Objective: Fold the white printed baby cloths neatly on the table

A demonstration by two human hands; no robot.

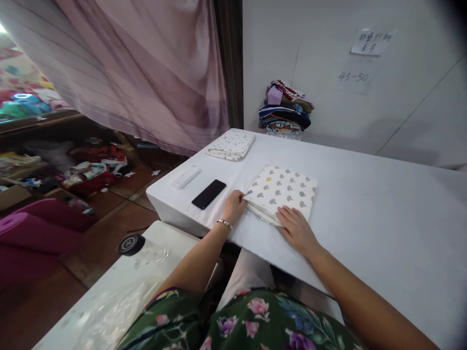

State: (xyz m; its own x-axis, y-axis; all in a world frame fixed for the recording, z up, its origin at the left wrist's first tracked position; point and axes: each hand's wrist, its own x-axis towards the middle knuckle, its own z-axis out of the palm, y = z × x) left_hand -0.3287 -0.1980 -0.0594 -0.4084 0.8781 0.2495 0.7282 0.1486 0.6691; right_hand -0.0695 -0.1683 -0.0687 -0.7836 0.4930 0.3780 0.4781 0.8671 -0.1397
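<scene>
A folded white cloth printed with grey mushroom-like shapes lies on the white table before me. My left hand pinches its near left corner between thumb and fingers. On the near right edge of the cloth rests my right hand, palm down with the fingers stretched over the top layer. Several layers show along the front fold. Just left of my left hand is a black phone, lying flat. A second folded cloth, white with small dark marks, sits at the far left of the table.
A white, long device lies near the table's left edge. Folded clothes are stacked by the wall. At lower left, a lower white surface holds a clear jar with a black lid and clear plastic. A pink curtain hangs behind.
</scene>
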